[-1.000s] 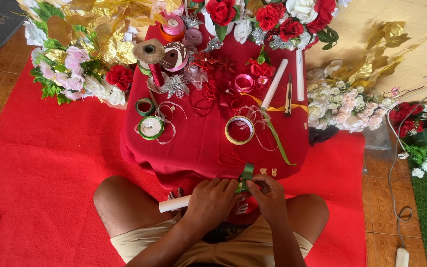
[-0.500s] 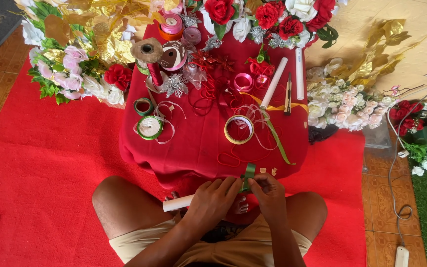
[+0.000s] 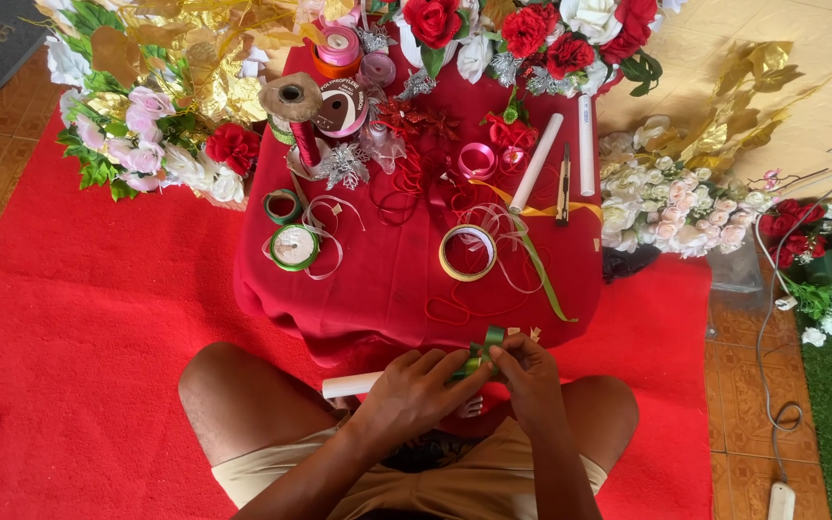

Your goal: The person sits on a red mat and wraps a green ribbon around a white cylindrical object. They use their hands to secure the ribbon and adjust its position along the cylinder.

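Now I am folding a small shiny green ribbon strip [image 3: 479,354] low in the middle of the frame. My left hand [image 3: 416,390] and right hand [image 3: 530,377] are both pinching it tight. Next, I think, comes careful folding without letting go.

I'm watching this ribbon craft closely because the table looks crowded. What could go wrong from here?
The green ribbon is pinched between the left hand and right hand; the small fold might slip loose. Loose ribbon strands trail off the red table edge and could snag. The craft knife lies unsheathed nearby, possibly.
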